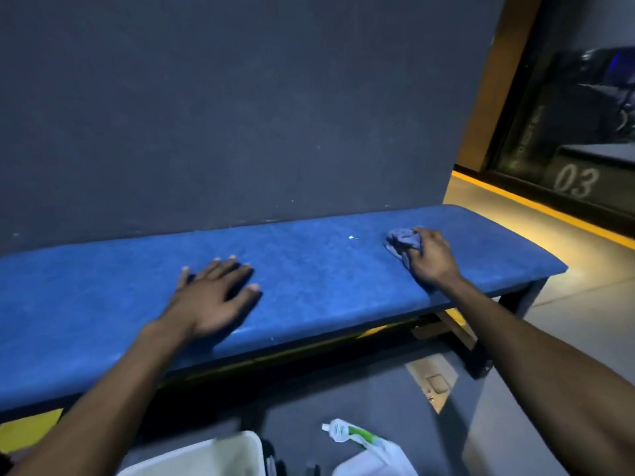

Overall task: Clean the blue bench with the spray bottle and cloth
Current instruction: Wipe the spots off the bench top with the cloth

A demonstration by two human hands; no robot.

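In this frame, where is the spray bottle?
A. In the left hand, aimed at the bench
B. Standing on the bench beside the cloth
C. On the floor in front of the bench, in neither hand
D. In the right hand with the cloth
C: the spray bottle sits on the floor, while the left hand lies flat on the blue bench and the right hand grips only the cloth.

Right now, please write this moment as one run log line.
phase: wiping | right hand: grips crumpled grey-blue cloth on padded blue bench | left hand: flat on bench
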